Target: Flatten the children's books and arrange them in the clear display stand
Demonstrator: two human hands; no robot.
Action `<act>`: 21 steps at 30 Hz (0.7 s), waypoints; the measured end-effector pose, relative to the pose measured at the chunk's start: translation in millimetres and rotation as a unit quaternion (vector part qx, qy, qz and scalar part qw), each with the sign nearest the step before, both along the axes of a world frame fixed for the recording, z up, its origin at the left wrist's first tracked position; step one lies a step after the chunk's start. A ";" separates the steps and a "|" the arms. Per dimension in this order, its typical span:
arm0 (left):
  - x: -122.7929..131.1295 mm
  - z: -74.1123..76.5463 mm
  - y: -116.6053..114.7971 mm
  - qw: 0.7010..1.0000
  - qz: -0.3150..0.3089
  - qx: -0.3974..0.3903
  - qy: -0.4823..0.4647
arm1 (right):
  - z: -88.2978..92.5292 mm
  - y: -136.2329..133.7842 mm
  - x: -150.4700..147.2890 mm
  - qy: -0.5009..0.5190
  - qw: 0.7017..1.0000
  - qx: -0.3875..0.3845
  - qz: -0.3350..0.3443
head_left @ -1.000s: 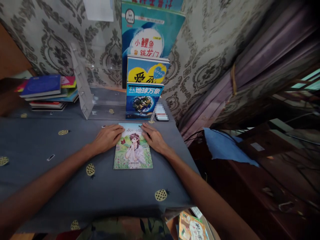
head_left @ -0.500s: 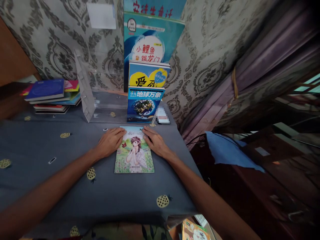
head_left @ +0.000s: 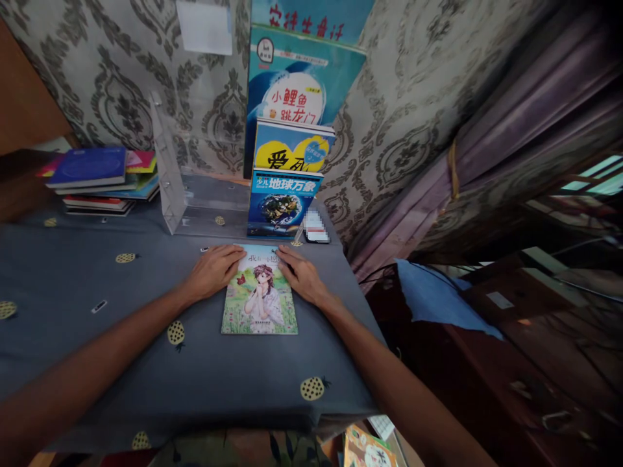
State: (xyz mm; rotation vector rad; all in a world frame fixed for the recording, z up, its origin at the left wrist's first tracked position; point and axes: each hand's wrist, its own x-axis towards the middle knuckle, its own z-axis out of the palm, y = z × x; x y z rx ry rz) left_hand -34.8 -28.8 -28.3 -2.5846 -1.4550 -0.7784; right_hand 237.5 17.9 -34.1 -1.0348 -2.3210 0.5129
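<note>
A thin picture book (head_left: 260, 295) with a drawn figure among flowers on its cover lies flat and closed on the cloth-covered table. My left hand (head_left: 217, 269) rests palm down at its upper left side, fingers stretched out, the tips on the cover's edge. At the upper right side, my right hand (head_left: 300, 275) lies in the same way, its fingertips over part of the title. Just behind the book stands a clear stepped display rack (head_left: 170, 188). Its right side holds several upright books, the front one a blue earth book (head_left: 282, 204).
To the left of the rack is a stack of books (head_left: 90, 172). A phone (head_left: 316, 227) leans by the rack's right corner. Beyond the table's right edge lie a blue cloth (head_left: 433, 295) and boxes. An orange book (head_left: 367, 447) sits low by the front edge.
The view has shifted slightly. Both hands and the picture book keep the same places relative to each other.
</note>
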 end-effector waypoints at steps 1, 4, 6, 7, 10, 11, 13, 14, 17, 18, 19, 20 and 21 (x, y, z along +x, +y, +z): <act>-0.1 0.1 -0.1 1.000 0.000 0.000 0.001 | 0.4 0.1 0.3 -0.003 1.000 -0.002 -0.002; -0.6 0.9 -0.4 1.000 0.002 0.001 0.007 | 1.8 0.2 0.8 -0.016 1.000 -0.009 -0.011; -1.1 1.4 -0.5 1.000 0.001 0.001 0.008 | 1.9 0.4 0.6 -0.019 1.000 -0.005 -0.017; -1.2 1.5 -0.4 1.000 0.000 0.000 0.008 | 1.6 0.6 0.5 -0.018 1.000 -0.001 -0.020; -1.2 1.8 -0.2 1.000 0.000 -0.002 0.007 | -0.8 1.8 0.5 -0.012 1.000 0.009 -0.022; -1.1 1.9 -0.1 1.000 0.001 -0.003 0.008 | -1.8 2.3 0.8 -0.010 1.000 0.010 -0.020; -0.7 2.2 -0.1 1.000 0.003 -0.004 0.010 | -3.5 3.4 1.5 -0.008 1.000 0.014 -0.016; -0.5 2.3 -0.2 1.000 0.004 -0.006 0.010 | -4.1 3.9 1.9 -0.009 1.000 0.017 -0.016; -0.1 3.4 -0.8 1.000 0.008 -0.012 0.008 | -5.0 5.3 2.8 -0.013 0.999 0.023 -0.020; 0.1 4.0 -1.1 1.000 0.009 -0.015 0.008 | -5.0 5.8 2.8 -0.014 0.999 0.023 -0.020; 0.3 4.6 -1.4 1.000 0.010 -0.018 0.008 | -4.9 6.1 2.7 -0.013 0.999 0.024 -0.019; 0.4 5.4 -1.8 1.000 0.010 -0.022 0.011 | -4.8 6.5 2.5 -0.013 0.999 0.025 -0.017; 0.5 6.2 -2.1 1.000 0.011 -0.025 0.014 | -4.6 6.8 2.2 -0.012 0.999 0.025 -0.016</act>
